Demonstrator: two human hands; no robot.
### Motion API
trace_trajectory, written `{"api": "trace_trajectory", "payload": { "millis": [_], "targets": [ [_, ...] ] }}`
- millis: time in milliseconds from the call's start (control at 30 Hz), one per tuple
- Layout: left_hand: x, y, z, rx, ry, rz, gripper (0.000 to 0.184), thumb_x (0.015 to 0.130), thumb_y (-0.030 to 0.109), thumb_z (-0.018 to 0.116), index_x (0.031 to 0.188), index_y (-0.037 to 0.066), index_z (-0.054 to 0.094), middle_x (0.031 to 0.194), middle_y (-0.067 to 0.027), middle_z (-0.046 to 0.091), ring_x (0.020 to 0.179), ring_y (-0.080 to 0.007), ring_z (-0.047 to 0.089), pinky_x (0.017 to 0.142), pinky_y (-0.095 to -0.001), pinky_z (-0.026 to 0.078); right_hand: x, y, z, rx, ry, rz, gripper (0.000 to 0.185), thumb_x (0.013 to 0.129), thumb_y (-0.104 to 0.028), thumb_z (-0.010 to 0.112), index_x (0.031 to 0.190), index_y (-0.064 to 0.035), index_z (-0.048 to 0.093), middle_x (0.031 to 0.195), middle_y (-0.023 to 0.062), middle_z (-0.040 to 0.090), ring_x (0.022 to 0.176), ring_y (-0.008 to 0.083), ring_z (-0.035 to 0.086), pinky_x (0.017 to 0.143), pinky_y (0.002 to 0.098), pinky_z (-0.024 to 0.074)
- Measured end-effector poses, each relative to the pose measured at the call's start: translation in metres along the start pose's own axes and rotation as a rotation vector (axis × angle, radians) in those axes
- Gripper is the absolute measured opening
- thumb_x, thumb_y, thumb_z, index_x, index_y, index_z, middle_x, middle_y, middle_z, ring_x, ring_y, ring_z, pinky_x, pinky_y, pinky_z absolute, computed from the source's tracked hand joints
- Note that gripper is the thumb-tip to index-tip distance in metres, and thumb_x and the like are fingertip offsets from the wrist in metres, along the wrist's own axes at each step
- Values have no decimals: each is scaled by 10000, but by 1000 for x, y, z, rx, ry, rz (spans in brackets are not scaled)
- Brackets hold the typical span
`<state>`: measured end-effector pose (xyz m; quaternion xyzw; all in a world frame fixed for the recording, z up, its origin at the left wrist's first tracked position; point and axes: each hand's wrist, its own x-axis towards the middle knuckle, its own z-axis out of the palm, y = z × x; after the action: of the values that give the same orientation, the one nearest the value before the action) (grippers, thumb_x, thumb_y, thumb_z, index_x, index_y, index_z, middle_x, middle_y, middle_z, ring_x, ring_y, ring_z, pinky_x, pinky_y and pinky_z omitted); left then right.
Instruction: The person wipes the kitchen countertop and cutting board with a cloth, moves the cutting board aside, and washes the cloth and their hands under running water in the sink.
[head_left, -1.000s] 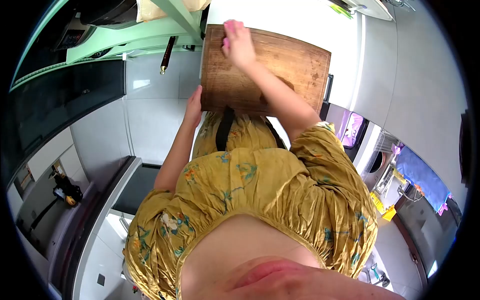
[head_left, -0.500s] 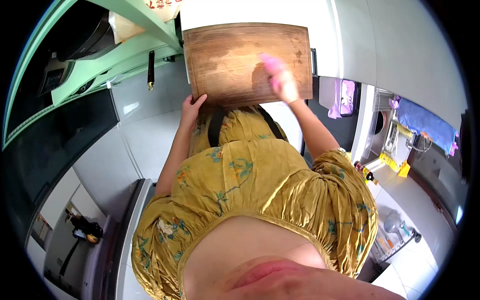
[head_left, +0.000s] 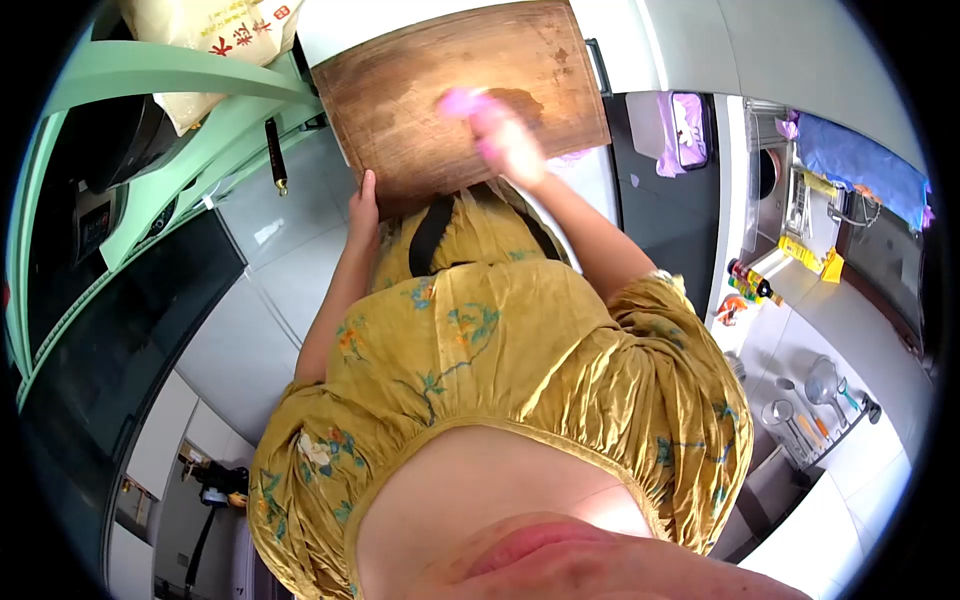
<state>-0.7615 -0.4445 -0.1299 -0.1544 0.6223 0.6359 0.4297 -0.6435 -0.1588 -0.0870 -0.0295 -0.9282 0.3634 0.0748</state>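
Observation:
A brown wooden cutting board (head_left: 400, 120) is tilted in front of me, with darker damp patches on its face. My left hand (head_left: 364, 208) grips its lower left corner, thumb on the near side and the other fingers hidden behind. My right hand (head_left: 515, 153) is smeared by motion over the middle of the board. In it is a pink cloth (head_left: 465, 103), pressed to or just above the wood; I cannot tell which.
Green shelving (head_left: 190, 60) with a printed food bag (head_left: 225, 30) stands on the left. A bin with a purple liner (head_left: 672, 140) is on the right, past the board. Farther right, a counter holds a dark bottle (head_left: 755, 281) and utensils (head_left: 822, 380).
My right hand and the pink cloth have moved left across the board. The board has shifted left and tilted, its right end higher. The camera view has turned a little.

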Motion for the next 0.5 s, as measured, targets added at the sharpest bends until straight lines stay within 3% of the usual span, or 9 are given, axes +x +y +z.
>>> {"api": "trace_trajectory", "payload": {
  "millis": [33, 67, 100, 167, 233, 267, 367, 400, 500],
  "targets": [
    [0, -2, -2, 13, -3, -14, 638, 963, 448, 512, 1278, -107, 500, 1279, -167, 557, 1156, -224, 538, 992, -328, 400, -29, 10, -24, -246, 106, 226, 389, 895, -222, 514, 1238, -41, 540, 1272, 198, 528, 1213, 373, 471, 1031, 430, 370],
    [-4, 3, 0, 69, -10, -10, 674, 963, 475, 493, 1295, -112, 481, 1301, -175, 540, 1175, -236, 525, 1011, -334, 380, -54, 24, -46, -372, 348, 185, 484, 817, -63, 549, 1299, -42, 519, 1231, 238, 538, 1152, 417, 502, 995, 461, 408],
    [-8, 8, 1, 99, -9, 2, 689, 958, 488, 493, 1298, -110, 479, 1304, -180, 537, 1180, -237, 521, 1012, -335, 379, -77, 39, -68, -324, 459, 354, 500, 832, -51, 548, 1329, -33, 496, 1231, 246, 535, 1141, 420, 511, 990, 463, 414],
    [-12, 14, 6, 143, -2, 34, 717, 949, 515, 492, 1304, -108, 477, 1311, -190, 532, 1191, -238, 515, 1014, -335, 376, -128, 73, -86, -633, 497, 579, 437, 843, -82, 558, 1269, 6, 523, 1160, 223, 563, 1059, 398, 551, 937, 441, 445],
    [-12, 14, -1, 160, -12, -4, 705, 926, 498, 549, 1282, -107, 483, 1254, -176, 565, 1161, -241, 529, 1002, -340, 383, -148, 86, -97, -562, 597, 879, 372, 822, -26, 556, 1191, 17, 579, 1148, 222, 574, 1070, 388, 557, 939, 430, 452],
    [-8, 16, -3, 163, -14, -13, 700, 915, 490, 577, 1271, -106, 486, 1225, -169, 581, 1146, -243, 536, 997, -343, 387, -143, 83, -101, -587, 665, 830, 352, 786, 0, 546, 1131, 19, 614, 1141, 212, 589, 1065, 375, 566, 941, 432, 456],
    [4, 12, -14, 338, 130, 99, 656, 857, 416, 687, 1230, -82, 481, 1188, -161, 570, 1130, -268, 531, 972, -363, 401, -97, 62, -108, -445, 743, 480, 402, 752, 15, 552, 1150, 0, 613, 1158, 200, 594, 1063, 364, 572, 949, 431, 455],
    [0, 20, -12, 497, 197, 265, 631, 842, 381, 703, 1224, -68, 477, 1198, -167, 551, 1138, -287, 519, 968, -373, 402, -71, 46, -109, -386, 725, 469, 421, 734, 17, 565, 1152, -13, 614, 1198, 181, 587, 1102, 350, 558, 959, 417, 451],
    [-8, 52, 6, 896, 367, 722, 590, 812, 298, 727, 1228, -28, 466, 1249, -194, 484, 1175, -344, 474, 970, -415, 393, 13, 2, -101, -335, 636, 119, 496, 708, 26, 566, 1196, -59, 590, 1264, 146, 566, 1120, 355, 546, 977, 422, 434]
  ]
}}
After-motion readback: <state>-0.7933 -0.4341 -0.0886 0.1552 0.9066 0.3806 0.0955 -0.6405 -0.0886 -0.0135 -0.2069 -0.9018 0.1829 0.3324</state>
